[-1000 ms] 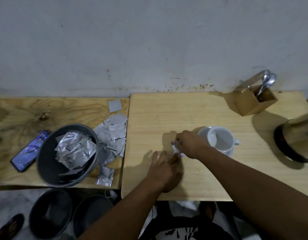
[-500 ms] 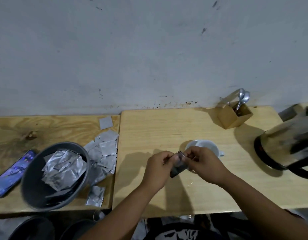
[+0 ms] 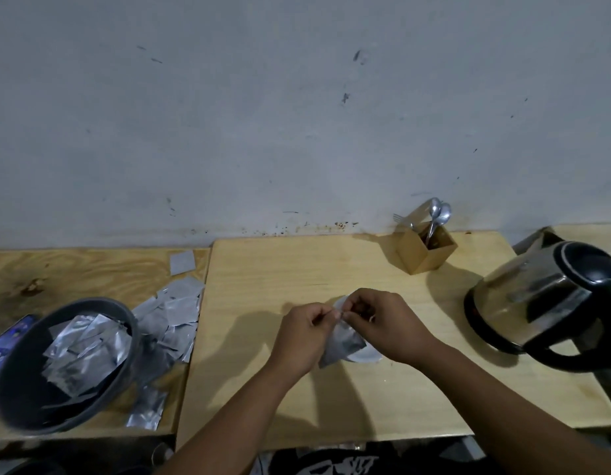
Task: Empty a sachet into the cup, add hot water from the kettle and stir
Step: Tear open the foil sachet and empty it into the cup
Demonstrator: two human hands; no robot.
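A silver foil sachet (image 3: 341, 344) hangs between my two hands over the middle of the light wooden table (image 3: 269, 275). My left hand (image 3: 302, 334) pinches its top edge from the left, and my right hand (image 3: 388, 323) pinches the same edge from the right. The white cup (image 3: 367, 356) stands right behind and under the sachet, mostly hidden by my right hand. A steel kettle (image 3: 551, 299) with a black handle and lid sits at the table's right end. Two spoons (image 3: 439, 214) stand in a small wooden box (image 3: 425, 250) near the wall.
On the plywood table to the left (image 3: 74, 269) a dark grey bowl (image 3: 65, 363) holds several foil sachets, with more sachets (image 3: 173, 313) scattered beside it. A phone (image 3: 7, 341) lies at the far left edge. A grey wall rises behind both tables.
My left hand came off the table and joined the right on the sachet. Both hands then lifted it so it hangs in front of the cup. The camera tilted up.
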